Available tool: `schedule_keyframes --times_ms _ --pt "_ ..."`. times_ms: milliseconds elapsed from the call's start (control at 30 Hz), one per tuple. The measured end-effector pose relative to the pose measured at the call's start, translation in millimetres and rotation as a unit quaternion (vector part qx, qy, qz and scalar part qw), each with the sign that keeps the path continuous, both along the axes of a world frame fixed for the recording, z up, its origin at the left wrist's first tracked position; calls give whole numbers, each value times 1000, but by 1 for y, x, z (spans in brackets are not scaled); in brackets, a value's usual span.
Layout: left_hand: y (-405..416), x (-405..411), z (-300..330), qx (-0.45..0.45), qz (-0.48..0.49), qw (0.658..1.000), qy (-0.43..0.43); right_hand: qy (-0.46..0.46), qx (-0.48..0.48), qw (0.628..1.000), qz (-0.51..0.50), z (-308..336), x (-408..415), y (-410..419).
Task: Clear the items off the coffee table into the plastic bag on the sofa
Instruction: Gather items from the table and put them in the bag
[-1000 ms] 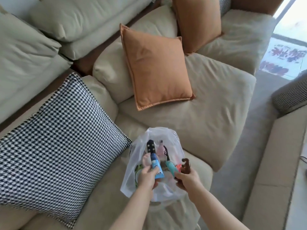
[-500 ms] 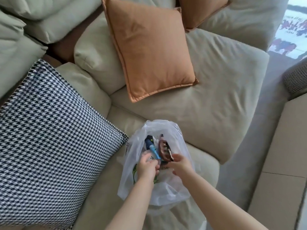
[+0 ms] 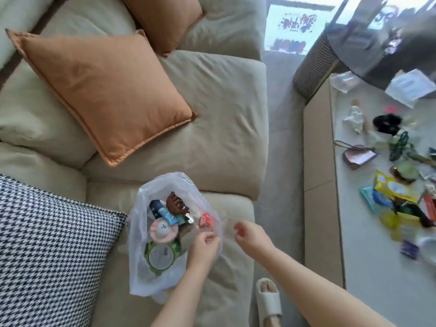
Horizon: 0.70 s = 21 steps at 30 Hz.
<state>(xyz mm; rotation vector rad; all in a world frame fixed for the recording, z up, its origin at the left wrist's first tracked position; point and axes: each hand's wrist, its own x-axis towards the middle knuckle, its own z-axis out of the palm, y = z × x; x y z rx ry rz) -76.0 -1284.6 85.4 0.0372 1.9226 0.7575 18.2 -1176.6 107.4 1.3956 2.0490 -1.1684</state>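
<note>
Plastic bag (image 3: 174, 234) standing open on the sofa (image 3: 224, 109) seat, between the houndstooth cushion (image 3: 52, 251) and the seat's front edge. Inside it lie a brown hair claw (image 3: 175, 205), a round pink item (image 3: 162, 228) and a green-rimmed roll (image 3: 161, 254), among other small things. The left hand (image 3: 204, 247) is at the bag's near rim, fingers curled together; whether it pinches the film cannot be told. The right hand (image 3: 251, 234) hovers just beside the bag's right edge, fingers loosely bent and carrying nothing visible.

The worktop (image 3: 368, 232) to the right bears many items, among them a yellow packet (image 3: 392, 188), a black scrunchie (image 3: 387, 122) and crumpled white paper (image 3: 354, 118); most are blurred. The task is judged well short of done.

For the step in hand, a fresh trip to the worktop, the bag's mouth is best left wide and upright, since the soft film may slump shut once unsupported. Gathering several flat packets per reach would reduce the trips. Light pieces such as the paper should be pinched firmly, and each load lowered well inside the rim, not dropped from above, lest it bounce onto the seat.
</note>
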Motion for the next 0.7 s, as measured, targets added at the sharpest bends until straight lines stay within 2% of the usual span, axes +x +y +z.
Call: schedule_keyframes --times_ms 233,500,700 --pt "37 81 8 12 -63 997 -45 -10 35 995 -93 14 100 14" --pt "81 199 12 24 -216 976 -8 -7 40 973 -226 9 244 44" --pt "102 311 16 5 -304 953 -11 -14 16 960 -280 8 368 60"
